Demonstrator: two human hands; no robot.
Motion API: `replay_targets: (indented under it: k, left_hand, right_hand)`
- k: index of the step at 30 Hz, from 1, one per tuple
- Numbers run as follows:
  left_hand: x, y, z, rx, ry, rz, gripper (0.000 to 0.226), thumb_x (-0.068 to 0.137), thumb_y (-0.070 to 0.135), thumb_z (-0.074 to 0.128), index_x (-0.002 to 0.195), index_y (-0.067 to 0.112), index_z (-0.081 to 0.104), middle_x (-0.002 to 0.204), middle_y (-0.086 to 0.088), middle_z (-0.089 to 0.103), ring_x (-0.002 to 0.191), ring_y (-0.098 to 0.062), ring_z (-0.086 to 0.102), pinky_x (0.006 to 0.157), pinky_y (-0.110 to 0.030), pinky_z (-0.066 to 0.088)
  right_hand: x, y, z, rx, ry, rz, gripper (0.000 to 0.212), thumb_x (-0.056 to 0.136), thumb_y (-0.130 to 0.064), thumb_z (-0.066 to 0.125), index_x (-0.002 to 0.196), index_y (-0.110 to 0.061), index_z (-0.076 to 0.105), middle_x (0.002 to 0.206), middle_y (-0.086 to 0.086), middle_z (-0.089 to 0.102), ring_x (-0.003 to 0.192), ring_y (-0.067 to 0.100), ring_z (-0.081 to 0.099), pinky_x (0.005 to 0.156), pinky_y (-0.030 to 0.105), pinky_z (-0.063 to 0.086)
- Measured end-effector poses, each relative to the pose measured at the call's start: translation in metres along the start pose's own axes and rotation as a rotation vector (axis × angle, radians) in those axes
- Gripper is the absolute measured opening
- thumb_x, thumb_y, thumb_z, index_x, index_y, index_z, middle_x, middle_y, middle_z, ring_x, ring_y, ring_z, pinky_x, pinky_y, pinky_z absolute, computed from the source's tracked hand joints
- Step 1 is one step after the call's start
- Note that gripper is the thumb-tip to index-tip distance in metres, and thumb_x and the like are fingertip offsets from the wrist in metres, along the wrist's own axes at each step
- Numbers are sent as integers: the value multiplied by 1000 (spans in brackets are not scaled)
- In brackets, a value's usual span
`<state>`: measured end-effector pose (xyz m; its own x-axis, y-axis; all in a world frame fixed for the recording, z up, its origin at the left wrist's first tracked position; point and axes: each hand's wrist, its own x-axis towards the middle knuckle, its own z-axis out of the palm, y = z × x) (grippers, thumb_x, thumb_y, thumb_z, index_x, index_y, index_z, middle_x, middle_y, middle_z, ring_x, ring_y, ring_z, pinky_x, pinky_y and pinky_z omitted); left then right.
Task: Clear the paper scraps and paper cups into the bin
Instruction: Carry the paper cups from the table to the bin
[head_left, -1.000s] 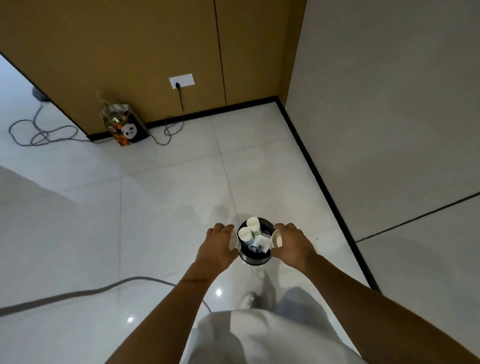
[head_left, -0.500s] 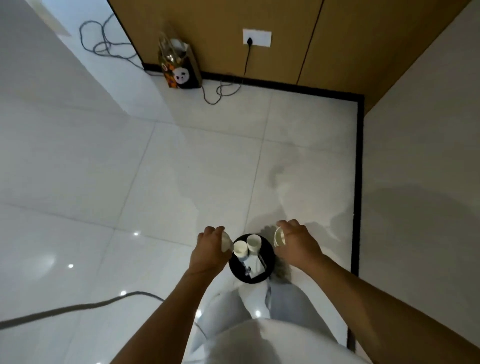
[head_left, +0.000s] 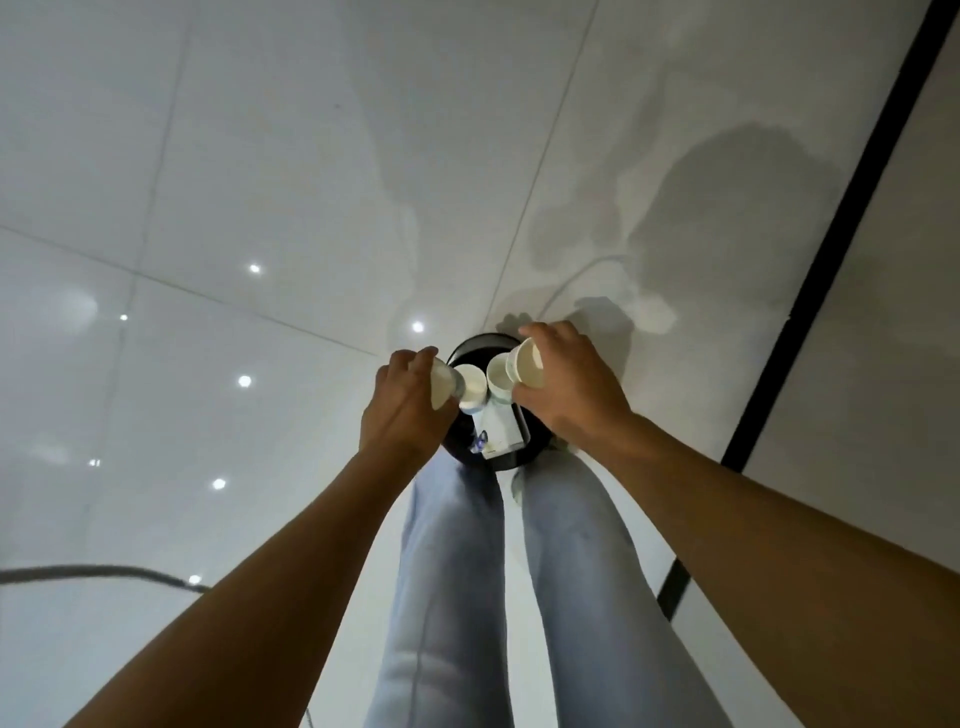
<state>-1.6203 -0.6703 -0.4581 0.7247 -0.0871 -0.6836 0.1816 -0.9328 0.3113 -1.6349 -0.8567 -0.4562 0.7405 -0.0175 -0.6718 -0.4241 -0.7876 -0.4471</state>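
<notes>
**Two cups held over a nearly full bin**

The person stands over a round black bin (head_left: 511, 460) on the tiled floor (head_left: 208, 182), both arms reaching down. The left hand (head_left: 402, 402) grips a paper cup (head_left: 441, 387) on its side at the bin's left rim, fingers curled round it. The right hand (head_left: 563, 382) grips another cup (head_left: 525, 364) at the far right rim, mouth turned towards the middle. Two more cups (head_left: 474, 384) stand upright inside the bin near its far edge, and white paper scraps (head_left: 503, 434) lie towards the near edge.

What could go wrong: the bin looks small and already crowded, so a cup let go from the rim may land on the upright cups and tip out onto the floor. The left cup sits partly outside the rim; released there, it would probably fall beside the bin rather than in. A knock from either wrist could also shift or topple the light bin, spilling the scraps.

Hard to make out: the hands cover the bin's left and right rim, so how much room is left inside cannot be judged. The fingertips are hidden behind the cups. Whether either held cup contains anything is not visible. A dark cable (head_left: 104, 574) crosses the floor at the left edge, its ends cut off. The feet are hidden under the legs (head_left: 452, 597) and bin.
</notes>
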Motion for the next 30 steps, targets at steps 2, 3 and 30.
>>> replay_targets:
  k: [2,3,30]
  left_hand:
    - [25,-13,28,-2,-20,-1,64,86,32,63,142,20,36,139,-5,38,126,-25,38,92,-40,44]
    - [37,-18,41,-10,-25,0,63,86,33,63,141,20,36,138,-5,38,126,-25,38,91,-39,44]
    - [102,-72,140,80,-79,127,67,89,45,57,145,19,31,150,-6,31,140,-23,25,108,-38,33]
  right_hand:
    - [25,12,26,25,-8,-1,65,81,-25,67,139,-23,40,140,4,39,126,26,40,97,39,43]
    - [36,18,40,30,-7,-4,63,80,-24,67,138,-22,41,139,4,40,125,26,40,96,37,43]
    - [109,59,142,-386,-215,-74,80,91,-23,58,153,-24,8,159,10,9,145,28,12,113,39,28]
